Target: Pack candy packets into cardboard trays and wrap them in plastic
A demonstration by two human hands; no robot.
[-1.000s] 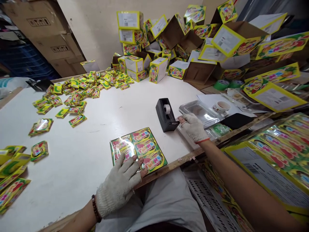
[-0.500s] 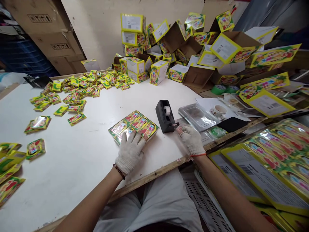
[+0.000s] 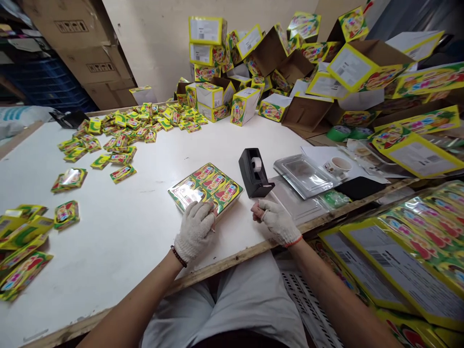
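A wrapped bundle of yellow-green candy packets (image 3: 208, 187) lies on the white table (image 3: 145, 227) in front of me. My left hand (image 3: 195, 229), in a white fingerless glove, rests on the bundle's near edge with fingers curled over it. My right hand (image 3: 273, 221), also gloved, sits just right of the bundle and below the black tape dispenser (image 3: 254, 172). Its fingers are pinched together; a strip of clear tape may be between them, but I cannot make it out.
Several loose candy packets (image 3: 123, 133) are scattered at the far left and along the left edge. Yellow cartons (image 3: 250, 72) are piled at the back. A clear plastic tray (image 3: 304, 175), a cup (image 3: 337, 166) and green tape rolls (image 3: 340, 131) stand to the right. Printed flat cartons (image 3: 409, 241) are stacked at right.
The bundle was pushed away from the table edge. My right hand drew back from the tape dispenser toward the bundle, fingers now pinched. My left hand stays on the bundle.
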